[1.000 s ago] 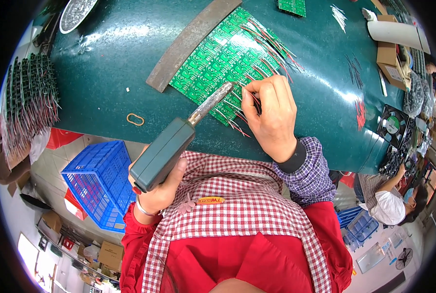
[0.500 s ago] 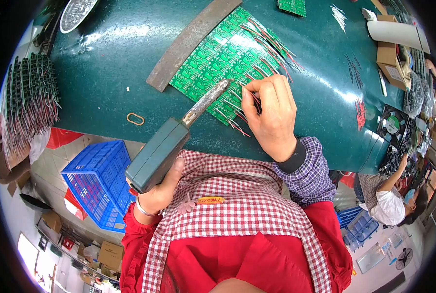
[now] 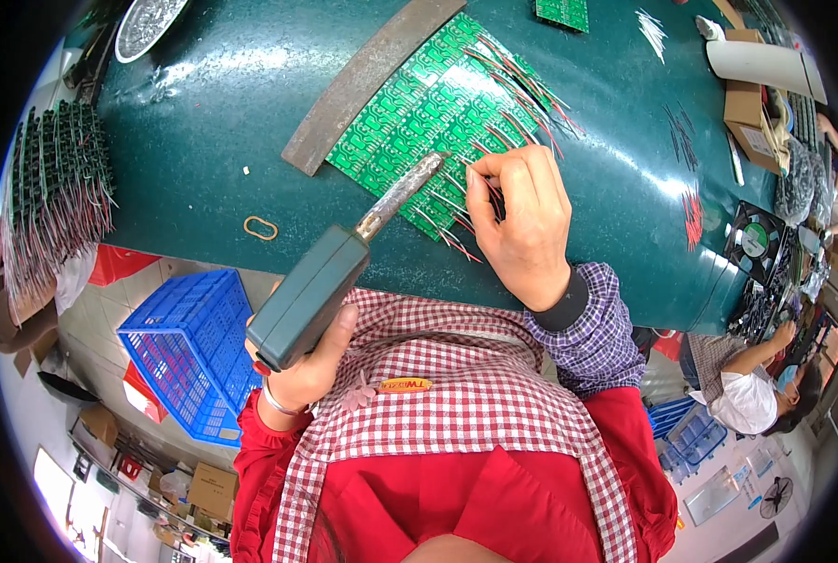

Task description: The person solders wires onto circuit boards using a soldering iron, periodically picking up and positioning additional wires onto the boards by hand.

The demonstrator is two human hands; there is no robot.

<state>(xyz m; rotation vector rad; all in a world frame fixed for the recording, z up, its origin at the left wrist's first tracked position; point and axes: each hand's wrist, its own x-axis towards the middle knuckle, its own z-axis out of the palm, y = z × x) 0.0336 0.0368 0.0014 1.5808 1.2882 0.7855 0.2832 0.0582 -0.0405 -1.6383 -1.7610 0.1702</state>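
My left hand [image 3: 308, 373] is wrapped round the dark green body of a soldering iron [image 3: 314, 293]. The iron's metal barrel slants up and right, its tip over a panel of green circuit boards [image 3: 381, 131]. Close to that tip, my right hand [image 3: 528, 223] is closed in a pinch on a thin wire, mostly hidden by the fingers. Red, black and white wires [image 3: 528, 87] stick out along the panel's right side. I cannot tell whether the tip touches the board. Against the panel's upper left edge lies a curved-looking grey metal bar [image 3: 367, 83].
Loose black wires [image 3: 681, 136] and red wires [image 3: 692, 218] lie to the right, near a square fan [image 3: 754, 241]. A tan loop [image 3: 260, 228] lies on the left. A blue crate [image 3: 189, 352] stands below the table; wired boards [image 3: 58, 188] are stacked far left. Another person [image 3: 742, 399] works at right.
The soldering iron's body and my left hand have shifted slightly right; its tip stays near the same spot. My right hand has barely moved. The other person's arm has moved a little.
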